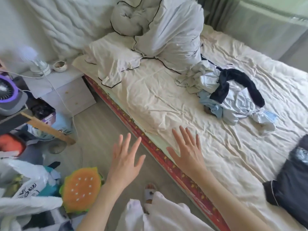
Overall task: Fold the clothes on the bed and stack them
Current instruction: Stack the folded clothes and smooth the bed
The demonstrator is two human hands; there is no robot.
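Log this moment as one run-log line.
stage: not started | left hand: open, above floor | right hand: open, over bed edge | clothes pile: unfolded, untouched on bed

place: home bedroom | evidence: bed, pillows, nightstand, cluttered floor

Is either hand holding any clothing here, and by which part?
Nothing is held. The left hand and right hand are open, fingers spread, apart from the clothes pile.

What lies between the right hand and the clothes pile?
Only bare, wrinkled sheet separates the right hand from the clothes pile, per the head view.
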